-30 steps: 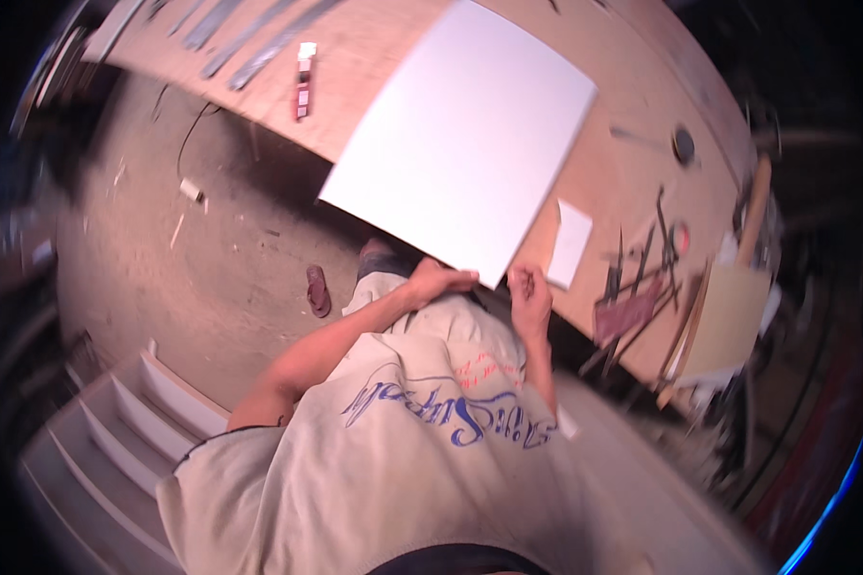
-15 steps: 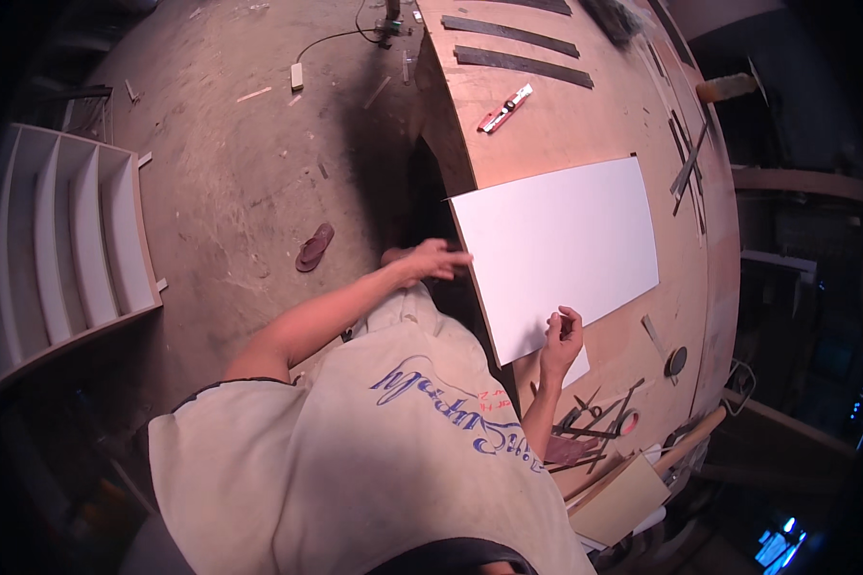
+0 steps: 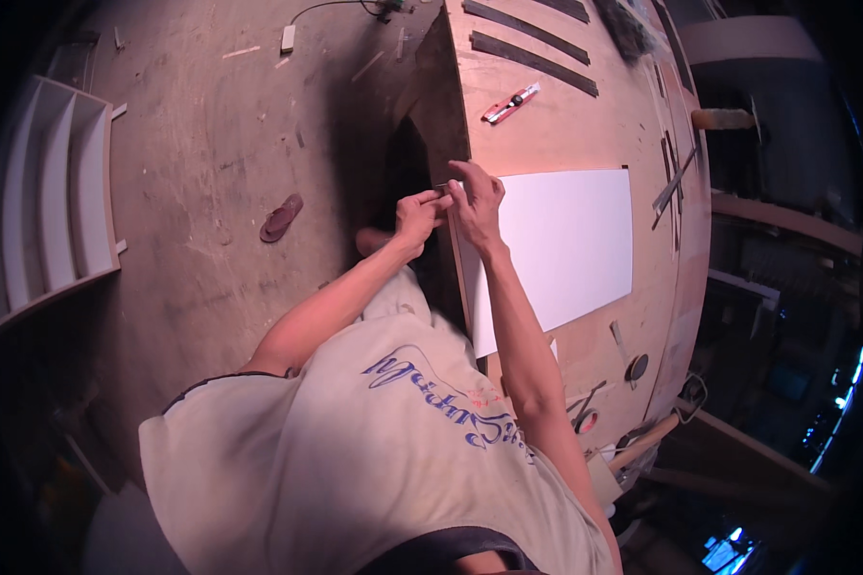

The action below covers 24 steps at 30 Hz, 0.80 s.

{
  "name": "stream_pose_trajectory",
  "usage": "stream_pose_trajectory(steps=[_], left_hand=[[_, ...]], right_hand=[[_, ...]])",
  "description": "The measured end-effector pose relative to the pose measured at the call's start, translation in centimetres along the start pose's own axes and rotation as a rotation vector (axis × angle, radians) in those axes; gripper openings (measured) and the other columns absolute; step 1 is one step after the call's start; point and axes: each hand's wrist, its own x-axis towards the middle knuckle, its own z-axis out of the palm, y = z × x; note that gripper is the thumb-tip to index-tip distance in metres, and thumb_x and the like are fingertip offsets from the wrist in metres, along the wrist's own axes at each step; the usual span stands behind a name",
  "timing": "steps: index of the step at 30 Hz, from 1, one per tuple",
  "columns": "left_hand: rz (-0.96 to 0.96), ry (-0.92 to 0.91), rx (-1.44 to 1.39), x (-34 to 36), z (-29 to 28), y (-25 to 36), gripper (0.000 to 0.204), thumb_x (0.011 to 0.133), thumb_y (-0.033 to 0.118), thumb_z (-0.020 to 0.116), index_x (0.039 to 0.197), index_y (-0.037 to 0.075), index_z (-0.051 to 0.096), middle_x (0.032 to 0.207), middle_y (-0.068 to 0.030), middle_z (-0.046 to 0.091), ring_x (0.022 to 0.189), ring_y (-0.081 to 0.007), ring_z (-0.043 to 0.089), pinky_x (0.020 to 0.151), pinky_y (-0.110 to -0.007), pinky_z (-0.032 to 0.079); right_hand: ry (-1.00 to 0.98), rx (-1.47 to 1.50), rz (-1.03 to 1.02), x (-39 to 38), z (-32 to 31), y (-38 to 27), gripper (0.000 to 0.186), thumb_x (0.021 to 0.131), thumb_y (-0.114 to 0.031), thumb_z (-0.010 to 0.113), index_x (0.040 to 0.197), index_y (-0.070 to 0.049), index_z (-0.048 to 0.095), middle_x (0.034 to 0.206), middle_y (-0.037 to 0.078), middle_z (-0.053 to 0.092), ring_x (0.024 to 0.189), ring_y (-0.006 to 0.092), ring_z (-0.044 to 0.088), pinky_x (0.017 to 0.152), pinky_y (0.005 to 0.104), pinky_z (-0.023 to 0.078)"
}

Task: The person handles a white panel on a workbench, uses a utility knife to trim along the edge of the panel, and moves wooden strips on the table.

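Note:
A white rectangular board [image 3: 566, 249] lies on the workbench, its left edge along the bench's edge. At the board's far left corner my two hands meet. My left hand [image 3: 417, 220] is closed, its fingertips pinched together just off the corner. My right hand [image 3: 479, 206] reaches over the board, thumb and bent forefinger at the same corner beside the left fingertips. A small thin dark thing shows between the hands, too little of it to name. The right forearm covers part of the board's near end.
On the wooden workbench [image 3: 547, 125] lie a red utility knife [image 3: 511, 103], dark strips [image 3: 534, 63], a tape roll [image 3: 589, 422] and a round dark tool [image 3: 637, 366]. White shelving [image 3: 58, 192] stands on the floor at left, a sandal [image 3: 281, 218] nearer.
My right hand has moved from the board's near end up to its far left corner. My left hand has risen to meet it, its fingers now pinched. The view has shifted slightly.

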Motion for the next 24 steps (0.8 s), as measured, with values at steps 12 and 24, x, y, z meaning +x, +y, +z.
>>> stream_pose_trajectory(steps=[12,24], left_hand=[[0.094,0.077,-0.006,1.0,-0.2,-1.3,0.014,0.090,0.013,0.068,0.094,0.000,0.071,0.084,-0.0009,0.068,0.073,-0.0072,0.063,0.065,-0.023,0.053],[-0.112,-0.113,0.301,0.7,-2.9,1.2,0.059,0.094,0.028,0.064,0.142,0.004,0.041,0.131,-0.0120,0.055,0.123,-0.0222,0.052,0.100,-0.037,0.045]], right_hand=[[-0.045,-0.140,-0.029,-0.4,1.6,1.3,0.020,0.090,-0.029,0.054,0.092,-0.014,0.066,0.096,0.000,0.063,0.110,0.0201,0.052,0.103,0.0466,0.021],[0.560,0.300,0.429,-6.8,-2.4,2.7,0.032,0.089,-0.018,0.061,0.118,-0.004,0.062,0.114,0.014,0.066,0.104,0.0317,0.062,0.092,0.0392,0.046]])
